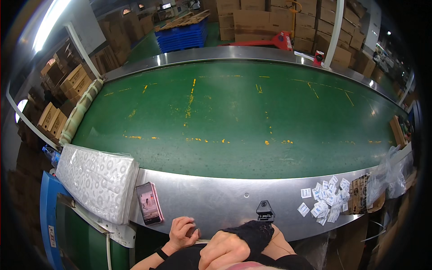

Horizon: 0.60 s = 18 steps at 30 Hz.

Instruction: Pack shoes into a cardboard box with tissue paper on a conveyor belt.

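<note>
"Left hand [183, 233] status?"
"Fingers loosely curled, narrow gap at the thumb; located near the phone [150, 203] on the metal ledge [211, 194]."
"Right hand [226, 249]?"
"Fingers bent; contents cannot be determined. Black device [265, 210] sits beyond the wrist covering [257, 236]."

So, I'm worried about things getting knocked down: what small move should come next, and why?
Probably have the left hand nudge the phone inward: its lower end lies near the front edge of the metal ledge, and that hand is close by, with no object visible in it.
</note>
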### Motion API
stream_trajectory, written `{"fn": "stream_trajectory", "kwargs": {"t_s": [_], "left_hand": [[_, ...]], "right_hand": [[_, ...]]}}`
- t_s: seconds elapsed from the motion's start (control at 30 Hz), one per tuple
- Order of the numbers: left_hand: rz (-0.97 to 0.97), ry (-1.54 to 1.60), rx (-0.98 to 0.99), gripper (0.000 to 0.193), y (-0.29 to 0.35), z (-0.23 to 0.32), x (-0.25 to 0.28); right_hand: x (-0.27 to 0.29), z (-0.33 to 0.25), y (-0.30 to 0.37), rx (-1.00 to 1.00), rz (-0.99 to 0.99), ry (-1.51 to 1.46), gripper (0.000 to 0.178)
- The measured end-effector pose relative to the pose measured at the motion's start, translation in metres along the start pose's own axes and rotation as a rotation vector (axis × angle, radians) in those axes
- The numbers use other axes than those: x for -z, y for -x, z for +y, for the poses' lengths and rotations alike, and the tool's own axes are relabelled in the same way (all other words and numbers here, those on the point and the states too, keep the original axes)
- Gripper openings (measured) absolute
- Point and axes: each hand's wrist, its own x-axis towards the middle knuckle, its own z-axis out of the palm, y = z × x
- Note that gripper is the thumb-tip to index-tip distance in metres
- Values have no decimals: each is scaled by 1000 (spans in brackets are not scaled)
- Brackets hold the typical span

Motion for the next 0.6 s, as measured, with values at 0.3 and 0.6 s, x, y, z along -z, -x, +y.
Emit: {"fn": "stream_trajectory", "kwargs": {"t_s": [0.3,0.6], "left_hand": [[-7,-9,0,21,-5,5,3],[1,-15,3,22,-2,3,2]], "right_hand": [[1,-1,-4,-16,12,22,17],[11,-9,-13,-99,-43,-8,21]]}}
